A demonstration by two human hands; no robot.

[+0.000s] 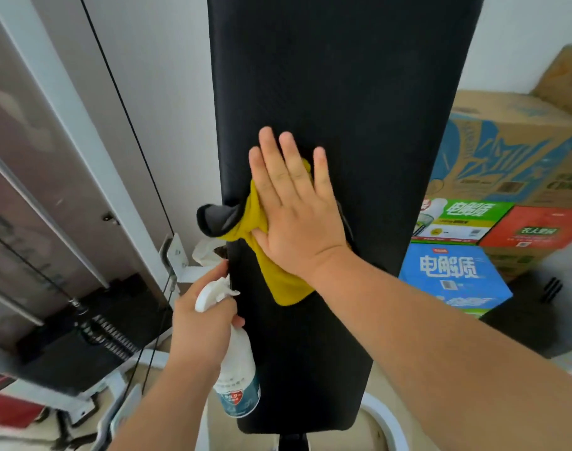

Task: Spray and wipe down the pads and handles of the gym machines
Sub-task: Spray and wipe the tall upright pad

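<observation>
Right now my right hand [297,209] lies flat, fingers straight, pressing a yellow cloth [278,281] against the long black pad [343,76], about midway along it. One grey corner of the cloth curls off the pad's left edge. My left hand [196,323] is curled round the neck of a white spray bottle [239,379], which hangs just beside that same edge, nozzle toward the pad. Printed cardboard boxes [454,275] are stacked to the right; a black weight stack [105,333] sits to the left.
</observation>
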